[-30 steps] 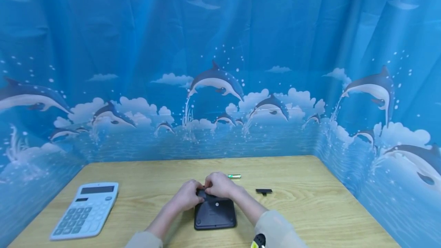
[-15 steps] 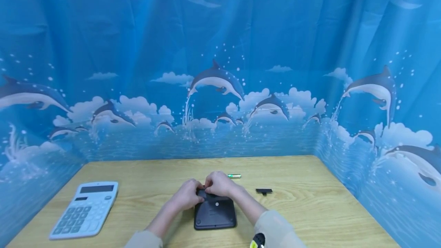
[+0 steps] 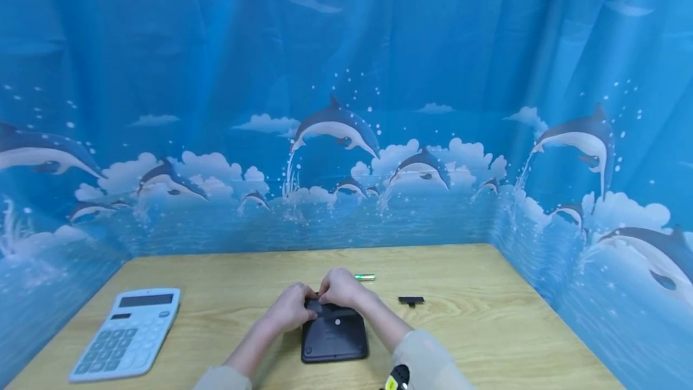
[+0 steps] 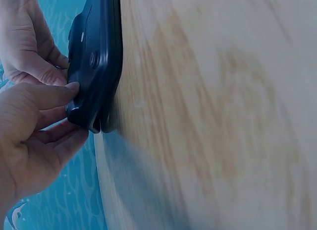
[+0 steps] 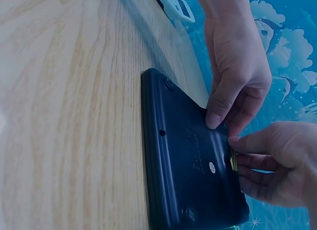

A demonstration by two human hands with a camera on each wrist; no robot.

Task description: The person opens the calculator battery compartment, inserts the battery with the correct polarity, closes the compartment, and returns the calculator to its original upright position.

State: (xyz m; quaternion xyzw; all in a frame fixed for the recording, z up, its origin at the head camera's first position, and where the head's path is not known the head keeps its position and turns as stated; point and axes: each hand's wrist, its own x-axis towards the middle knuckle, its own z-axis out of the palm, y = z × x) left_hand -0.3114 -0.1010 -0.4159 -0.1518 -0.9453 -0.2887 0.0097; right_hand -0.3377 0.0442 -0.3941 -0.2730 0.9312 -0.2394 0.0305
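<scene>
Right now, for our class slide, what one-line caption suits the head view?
Left hand and right hand touch the far end of an upturned black device, a pale calculator off left.

We are seeing the head view evenly and brightly lit, the wooden table (image 3: 460, 330) looking pale and the blue curtain (image 3: 346, 35) showing lighter streaks between darker folds. In both wrist views we are looking at dimmer, hazier, bluish pictures, where broad, soft-edged shadows are lying across the table, and its grain is blurring in the left one. In the right wrist view, a faint sheen is running along the black device (image 5: 183, 180), and whitish glare is spreading at the left edge.
</scene>
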